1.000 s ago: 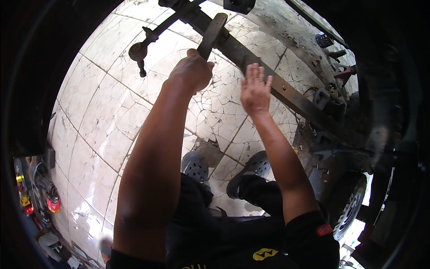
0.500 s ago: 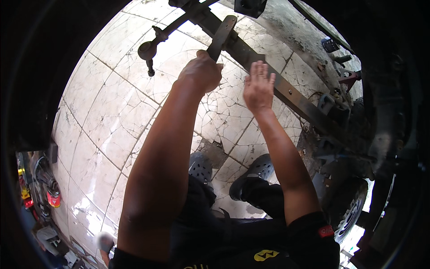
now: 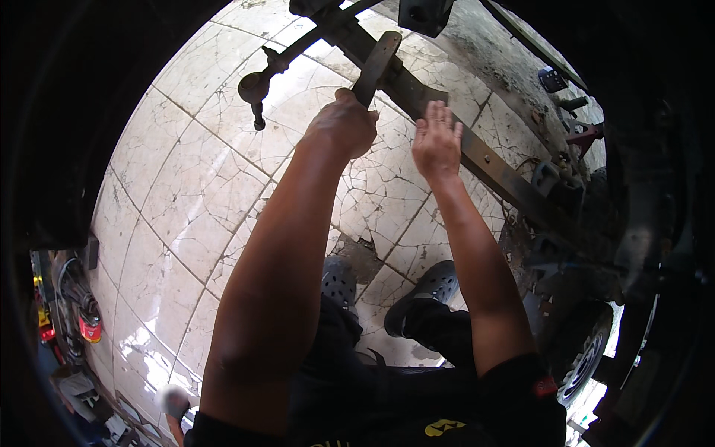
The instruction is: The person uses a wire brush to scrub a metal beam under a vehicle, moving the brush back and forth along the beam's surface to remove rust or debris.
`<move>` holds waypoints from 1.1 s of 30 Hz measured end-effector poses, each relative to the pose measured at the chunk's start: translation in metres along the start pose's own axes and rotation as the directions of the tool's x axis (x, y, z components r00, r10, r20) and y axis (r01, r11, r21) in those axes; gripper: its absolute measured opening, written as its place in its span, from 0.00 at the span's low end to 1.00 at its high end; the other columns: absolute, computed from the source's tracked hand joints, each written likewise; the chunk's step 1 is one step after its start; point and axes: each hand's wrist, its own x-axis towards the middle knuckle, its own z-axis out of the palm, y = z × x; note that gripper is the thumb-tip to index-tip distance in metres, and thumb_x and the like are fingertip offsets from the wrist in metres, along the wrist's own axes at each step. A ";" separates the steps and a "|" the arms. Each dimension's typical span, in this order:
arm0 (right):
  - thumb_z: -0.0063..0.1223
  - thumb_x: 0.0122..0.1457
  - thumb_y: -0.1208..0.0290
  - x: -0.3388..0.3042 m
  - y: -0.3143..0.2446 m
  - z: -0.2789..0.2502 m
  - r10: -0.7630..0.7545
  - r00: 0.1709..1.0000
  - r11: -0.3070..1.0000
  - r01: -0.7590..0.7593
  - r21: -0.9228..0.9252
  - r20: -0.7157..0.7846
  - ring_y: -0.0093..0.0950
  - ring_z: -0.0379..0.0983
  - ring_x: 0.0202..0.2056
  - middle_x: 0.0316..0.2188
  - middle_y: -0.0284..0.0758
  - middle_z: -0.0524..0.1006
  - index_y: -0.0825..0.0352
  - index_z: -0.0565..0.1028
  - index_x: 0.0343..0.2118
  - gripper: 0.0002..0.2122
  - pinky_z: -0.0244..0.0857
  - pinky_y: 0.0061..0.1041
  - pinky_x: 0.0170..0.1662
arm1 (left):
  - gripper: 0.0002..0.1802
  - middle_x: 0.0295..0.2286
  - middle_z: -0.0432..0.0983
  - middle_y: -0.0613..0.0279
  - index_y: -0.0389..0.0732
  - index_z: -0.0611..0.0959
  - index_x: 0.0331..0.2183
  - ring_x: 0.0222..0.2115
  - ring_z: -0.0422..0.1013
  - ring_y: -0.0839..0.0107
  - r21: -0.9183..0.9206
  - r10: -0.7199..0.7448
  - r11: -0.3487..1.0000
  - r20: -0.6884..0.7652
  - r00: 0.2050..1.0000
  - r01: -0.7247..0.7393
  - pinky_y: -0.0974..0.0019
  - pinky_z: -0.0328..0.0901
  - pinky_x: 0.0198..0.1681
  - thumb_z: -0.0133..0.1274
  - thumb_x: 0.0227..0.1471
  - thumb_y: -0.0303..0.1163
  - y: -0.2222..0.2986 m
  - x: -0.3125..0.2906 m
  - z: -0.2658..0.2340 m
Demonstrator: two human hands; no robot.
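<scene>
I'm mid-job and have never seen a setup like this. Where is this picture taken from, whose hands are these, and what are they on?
There is no robot here: these are a person's two bare hands. A wide fisheye camera on the person's head looks down, so straight edges bend near the rim. The left hand is closed around the lower part of a flat, dark metal bar with a rounded end. The right hand is open, its fingers over a long, dark metal beam; how firmly they touch is unclear. Below is a cracked, pale tiled floor, where the person stands in grey clogs with holes. A black, treaded tyre shows at lower right.
</scene>
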 end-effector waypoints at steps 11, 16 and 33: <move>0.35 0.67 0.59 0.006 -0.013 0.001 0.067 0.998 0.996 -0.067 0.054 0.007 0.42 0.53 0.65 0.63 0.45 0.60 0.70 0.61 0.61 0.25 0.42 0.47 0.66 | 0.30 0.36 0.77 0.40 0.26 0.67 0.49 0.34 0.76 0.52 0.088 0.107 0.992 -0.170 0.980 -0.093 0.56 0.70 0.38 0.47 0.60 0.46 -0.011 0.006 0.001; 0.31 0.68 0.59 0.015 -0.004 -0.008 0.155 0.984 0.980 -0.164 0.108 0.087 0.44 0.51 0.65 0.64 0.49 0.58 0.72 0.60 0.61 0.26 0.40 0.49 0.66 | 0.29 0.39 0.78 0.40 0.28 0.69 0.47 0.43 0.75 0.48 0.111 0.149 0.986 -0.221 0.964 -0.127 0.54 0.68 0.47 0.47 0.59 0.46 -0.010 -0.008 -0.018; 0.31 0.67 0.60 0.088 -0.066 -0.022 0.158 0.974 0.803 -0.222 0.553 0.161 0.49 0.55 0.62 0.60 0.58 0.60 0.78 0.58 0.60 0.26 0.49 0.40 0.64 | 0.26 0.35 0.79 0.44 0.29 0.73 0.44 0.39 0.76 0.51 0.097 0.108 0.992 -0.281 0.954 -0.084 0.55 0.69 0.43 0.50 0.57 0.45 -0.027 -0.011 -0.032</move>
